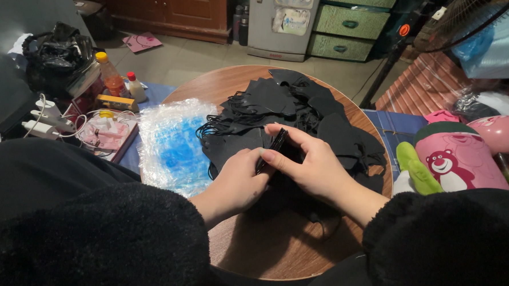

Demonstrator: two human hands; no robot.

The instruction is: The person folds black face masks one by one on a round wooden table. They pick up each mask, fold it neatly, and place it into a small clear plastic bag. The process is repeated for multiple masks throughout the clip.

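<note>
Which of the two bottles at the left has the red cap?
The smaller pale bottle, right of the taller orange-liquid bottle; that taller one has a yellow cap.

Left of the round wooden table (272, 252) we see a clear plastic bag (171, 145) with blue inside, and beyond it an orange bottle (110, 74), a small white bottle (135, 87) and white chargers (45, 119). On our right lies a pink bear cushion (457, 160), with green drawers (351, 21) further back.
</note>
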